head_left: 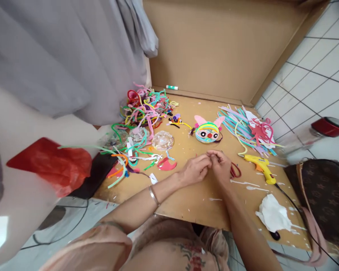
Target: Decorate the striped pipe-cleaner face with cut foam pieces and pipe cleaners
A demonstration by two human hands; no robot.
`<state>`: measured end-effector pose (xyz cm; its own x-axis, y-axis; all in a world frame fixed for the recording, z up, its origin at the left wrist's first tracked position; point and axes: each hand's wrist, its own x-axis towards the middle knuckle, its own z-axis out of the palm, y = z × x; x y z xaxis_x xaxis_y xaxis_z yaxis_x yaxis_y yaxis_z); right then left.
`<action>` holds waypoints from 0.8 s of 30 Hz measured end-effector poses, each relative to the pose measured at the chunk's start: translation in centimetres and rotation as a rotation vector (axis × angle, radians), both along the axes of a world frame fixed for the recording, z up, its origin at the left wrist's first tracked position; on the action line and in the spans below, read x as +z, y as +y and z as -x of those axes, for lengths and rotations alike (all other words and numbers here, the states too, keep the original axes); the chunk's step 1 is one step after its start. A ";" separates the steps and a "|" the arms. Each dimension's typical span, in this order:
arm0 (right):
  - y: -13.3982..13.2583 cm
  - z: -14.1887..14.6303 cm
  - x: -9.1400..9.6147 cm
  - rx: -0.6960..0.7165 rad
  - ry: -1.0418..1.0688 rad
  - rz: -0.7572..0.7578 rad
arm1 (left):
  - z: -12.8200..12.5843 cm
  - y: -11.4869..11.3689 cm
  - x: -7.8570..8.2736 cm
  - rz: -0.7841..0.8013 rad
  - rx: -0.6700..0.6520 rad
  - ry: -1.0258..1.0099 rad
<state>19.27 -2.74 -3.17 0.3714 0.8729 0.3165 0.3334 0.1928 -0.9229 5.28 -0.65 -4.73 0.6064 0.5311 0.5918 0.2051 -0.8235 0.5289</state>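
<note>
Brown cardboard board (pixel 186 195) on tiled floor, cardboard wall behind, grey cloth at left. Left hand (pixel 196 169) and right hand (pixel 222 165) meet at board centre, fingertips pressed together, pinching something too small to tell. Red pipe cleaner (pixel 235 171) lies just right of right hand, touching it. Yellow glue gun (pixel 260 165) near, further right. Round striped face craft (pixel 207 131) with pink ears beyond hands. Tangled pipe cleaner heap (pixel 145 105) far left. White tissue (pixel 272 216) near right edge. Patterned brown bag (pixel 324 199) beside board.
</note>
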 end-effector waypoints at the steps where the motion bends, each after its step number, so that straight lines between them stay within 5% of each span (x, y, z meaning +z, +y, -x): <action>1: 0.1 -0.1 -0.1 0.002 0.038 0.012 | 0.0 0.1 -0.1 0.024 -0.014 0.054; 10: 0.8 -0.5 -0.5 0.040 0.124 0.081 | 0.1 0.8 -0.1 0.157 0.033 0.343; 24: 0.3 0.2 -0.3 0.083 0.026 0.094 | 0.3 0.9 0.3 0.151 0.077 0.324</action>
